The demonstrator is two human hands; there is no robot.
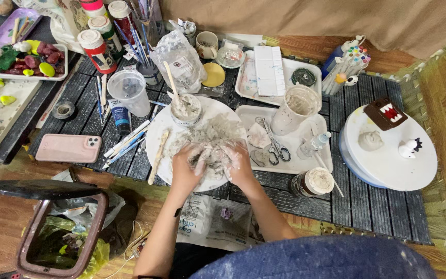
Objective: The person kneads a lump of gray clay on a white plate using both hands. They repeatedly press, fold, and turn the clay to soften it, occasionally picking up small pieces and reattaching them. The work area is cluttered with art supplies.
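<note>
Both hands pressed into grey clay (210,142) | left hand (186,168), right hand (237,163) near round plate (157,129) front edge

Pink phone (68,148), scissors (275,146), open bin (60,232), white turntable (396,168).

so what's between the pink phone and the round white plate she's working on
In the head view, a bundle of brushes and pens lies on the dark mat between the pink phone and the white plate.

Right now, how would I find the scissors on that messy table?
Find the white round plate where both hands knead grey clay. Just right of it sits a white rectangular tray. The scissors lie on it: the only shiny metal thing there, with dark handle loops, beside a tall smeared cup.
</note>
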